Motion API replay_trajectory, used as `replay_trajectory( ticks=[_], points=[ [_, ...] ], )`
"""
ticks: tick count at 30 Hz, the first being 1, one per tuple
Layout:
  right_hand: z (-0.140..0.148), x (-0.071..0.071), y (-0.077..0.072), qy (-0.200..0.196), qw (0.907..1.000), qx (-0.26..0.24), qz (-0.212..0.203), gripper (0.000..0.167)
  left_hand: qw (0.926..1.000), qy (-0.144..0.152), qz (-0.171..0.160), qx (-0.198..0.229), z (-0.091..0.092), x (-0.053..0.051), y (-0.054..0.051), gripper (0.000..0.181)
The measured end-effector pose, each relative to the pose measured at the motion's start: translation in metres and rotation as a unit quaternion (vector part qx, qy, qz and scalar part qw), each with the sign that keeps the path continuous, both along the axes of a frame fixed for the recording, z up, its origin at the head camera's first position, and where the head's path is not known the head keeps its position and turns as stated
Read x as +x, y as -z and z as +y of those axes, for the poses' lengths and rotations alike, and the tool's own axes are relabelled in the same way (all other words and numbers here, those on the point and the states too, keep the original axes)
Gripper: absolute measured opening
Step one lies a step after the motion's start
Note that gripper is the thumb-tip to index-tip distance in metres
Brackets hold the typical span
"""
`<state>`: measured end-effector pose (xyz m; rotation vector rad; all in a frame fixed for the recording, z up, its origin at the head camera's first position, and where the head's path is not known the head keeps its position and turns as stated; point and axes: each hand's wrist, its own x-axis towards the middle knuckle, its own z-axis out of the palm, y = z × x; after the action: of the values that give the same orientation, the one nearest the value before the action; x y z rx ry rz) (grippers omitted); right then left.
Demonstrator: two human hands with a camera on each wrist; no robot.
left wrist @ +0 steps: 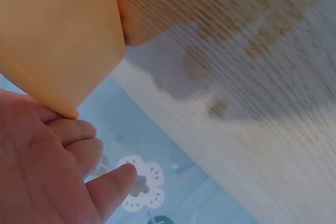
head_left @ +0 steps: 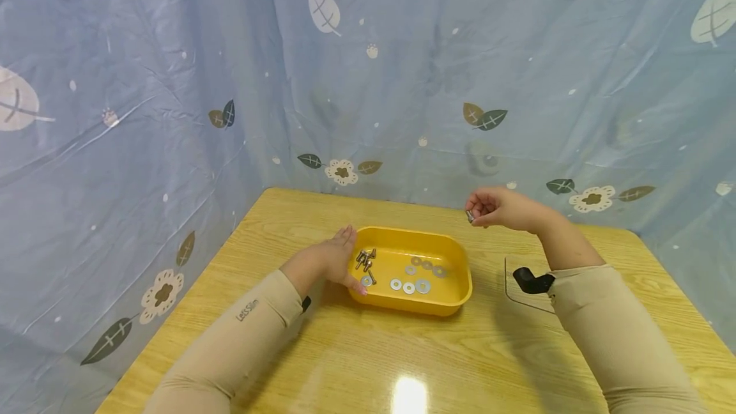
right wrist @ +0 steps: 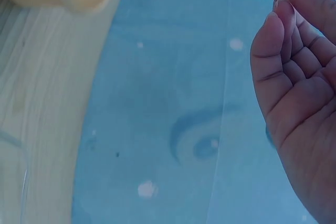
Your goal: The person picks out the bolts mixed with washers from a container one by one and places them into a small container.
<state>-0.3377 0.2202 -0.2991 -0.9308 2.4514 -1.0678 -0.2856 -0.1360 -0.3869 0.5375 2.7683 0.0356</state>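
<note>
A yellow tray sits on the table. Several silver screws lie at its left end, with flat washers scattered toward the middle and right. My left hand holds the tray's left end, thumb over the front rim and fingers at the back corner. In the left wrist view, its fingers touch the rim from outside. Beyond the tray's right end, my right hand is raised and pinches a small silver screw. Fingertips mostly hide that piece in the right wrist view.
Right of the tray, a clear flat thing with a thin outline lies on the wooden table, partly under my right forearm. A black wrist mount juts from that wrist. A blue patterned curtain hangs behind the table and along its left.
</note>
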Motion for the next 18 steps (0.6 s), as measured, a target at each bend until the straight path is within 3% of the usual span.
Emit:
replay_trajectory(
  ticks=[18],
  points=[
    [0.077,0.032,0.012,0.081,0.9959,-0.037,-0.017,0.026,1.0000,0.000,-0.009,0.002,0.001,0.002,0.000,0.139]
  ],
)
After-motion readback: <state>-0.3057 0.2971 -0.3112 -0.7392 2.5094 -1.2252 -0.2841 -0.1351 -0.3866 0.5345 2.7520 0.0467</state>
